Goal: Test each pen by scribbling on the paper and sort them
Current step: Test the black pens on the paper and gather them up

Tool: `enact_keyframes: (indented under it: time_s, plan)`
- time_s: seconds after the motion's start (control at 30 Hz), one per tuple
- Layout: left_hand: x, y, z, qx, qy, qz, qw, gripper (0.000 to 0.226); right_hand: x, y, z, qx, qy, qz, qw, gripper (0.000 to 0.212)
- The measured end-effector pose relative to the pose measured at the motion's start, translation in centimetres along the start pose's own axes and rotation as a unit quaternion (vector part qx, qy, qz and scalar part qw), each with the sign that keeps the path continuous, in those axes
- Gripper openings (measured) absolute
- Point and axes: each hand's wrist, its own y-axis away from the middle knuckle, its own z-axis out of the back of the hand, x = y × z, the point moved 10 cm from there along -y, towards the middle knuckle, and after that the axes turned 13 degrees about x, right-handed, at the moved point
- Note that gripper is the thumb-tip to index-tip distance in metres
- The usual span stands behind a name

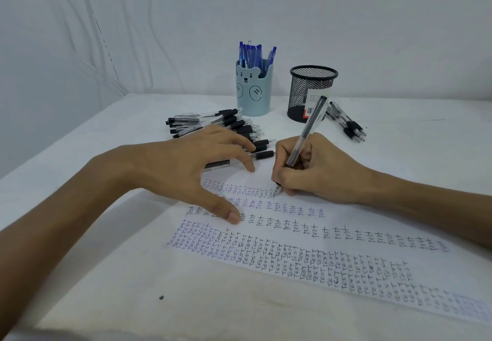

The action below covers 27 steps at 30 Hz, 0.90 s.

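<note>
**Pen under test at the top row of the sheet**

The desk (pixel 111 274) is covered in white cloth and carries all items. A white wall stands behind it.

The paper (pixel 266 178) lies across the centre of the desk, running from the middle toward the near right corner. It is filled with rows of the handwritten word "test" in black and blue ink.

The left hand (pixel 183 162) rests palm-down on the upper left part of the paper. Its fingers are spread and hold nothing; the thumb tip presses on the sheet, and the fingertips reach the near edge of the pile of black pens.

The right hand (pixel 314 170) is on the paper just to the right of the left hand. Its fingers are pinched around the pen (pixel 306 133), a clear barrel with dark ink, tilted up and away to the right. The tip touches the paper at the right end of the topmost written row.

The pile of black pens (pixel 226 127) lies on the desk beyond the left hand. A blue bear cup (pixel 253 93) behind it holds blue pens (pixel 253 54) upright. A black mesh cup (pixel 310 93) stands to the right of the bear cup; its contents cannot be told. A few more black pens (pixel 348 125) lie just right of the mesh cup.
</note>
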Motion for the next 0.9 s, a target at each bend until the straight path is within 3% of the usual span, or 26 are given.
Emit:
enact_keyframes:
  time_s: [0.33, 0.67, 0.9]
  plan:
    - [0.08, 0.04, -0.16, -0.002, 0.010, -0.010, 1.000, 0.067, -0.17, -0.13, 0.06, 0.000, 0.014, -0.009, 1.000, 0.013]
    - [0.61, -0.19, -0.39, -0.002, 0.013, 0.005, 1.000, 0.079, -0.07, -0.06, 0.07, -0.006, 0.019, -0.011, 1.000, 0.014]
    - [0.55, -0.19, -0.35, -0.005, 0.004, -0.006, 1.000, 0.068, -0.07, -0.13, 0.17, -0.012, 0.026, -0.010, 1.000, 0.013]
